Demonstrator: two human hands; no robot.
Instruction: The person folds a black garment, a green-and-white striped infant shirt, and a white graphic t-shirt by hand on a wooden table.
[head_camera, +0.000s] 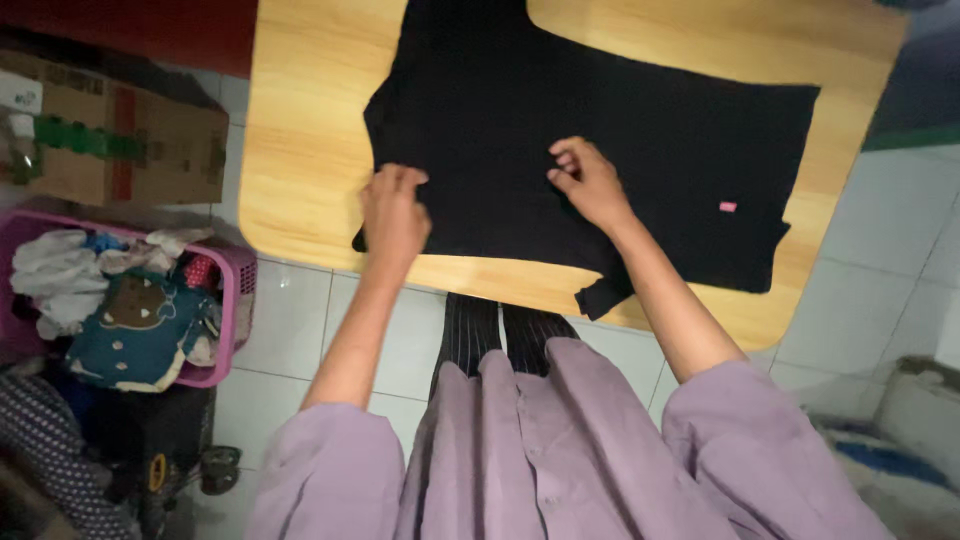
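Looking down, we see one black garment (600, 130) spread flat over one light wooden table (300, 130), covering most of its middle and reaching toward the right edge, with a sleeve end hanging just past the near edge. One small pink tag (727, 207) sits on the cloth near the right side.

Both hands rest on the garment. The left hand (393, 210) lies palm down at the cloth's near left border, close to the table's near left corner, fingers pressed together and curled over the edge of the fabric. The right hand (590, 180) sits near the middle of the near edge, its fingers bent and seemingly pinching a small fold, though the dark cloth makes that hard to confirm.

On the tiled floor to the left of the table stands one pink laundry basket (235, 290) heaped with clothes, and behind it one cardboard box (150, 150).
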